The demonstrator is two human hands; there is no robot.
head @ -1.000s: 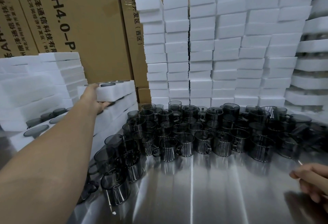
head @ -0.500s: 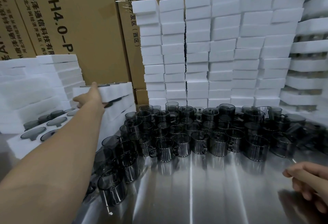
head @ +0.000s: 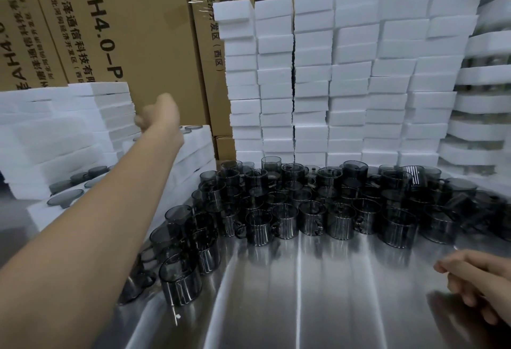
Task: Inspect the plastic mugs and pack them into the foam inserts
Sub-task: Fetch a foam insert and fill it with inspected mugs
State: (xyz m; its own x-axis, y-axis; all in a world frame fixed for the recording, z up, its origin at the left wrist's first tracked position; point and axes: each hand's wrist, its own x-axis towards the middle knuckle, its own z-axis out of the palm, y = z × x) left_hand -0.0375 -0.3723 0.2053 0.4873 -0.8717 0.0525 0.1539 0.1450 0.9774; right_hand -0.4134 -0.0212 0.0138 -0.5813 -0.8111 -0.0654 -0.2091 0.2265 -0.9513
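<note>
Several smoky grey plastic mugs (head: 287, 221) stand crowded on the back half of the steel table (head: 304, 310). At the left, a white foam insert (head: 197, 138) with mug rims showing in its holes lies on top of a stack of filled inserts (head: 63, 199). My left hand (head: 160, 113) hovers just above that top insert, blurred, fingers loosely curled and holding nothing. My right hand (head: 475, 282) hangs over the table's front right with relaxed, slightly bent fingers and nothing in it.
Tall columns of white foam blocks (head: 345, 86) wall off the back of the table. More foam trays (head: 481, 105) pile up at the right. Brown cardboard cartons (head: 124, 30) stand behind. A few mugs (head: 179, 279) sit near the table's left edge.
My left hand has let go of the top foam insert and lifted up and to the right. The insert now lies on the stack. My right hand barely moved.
</note>
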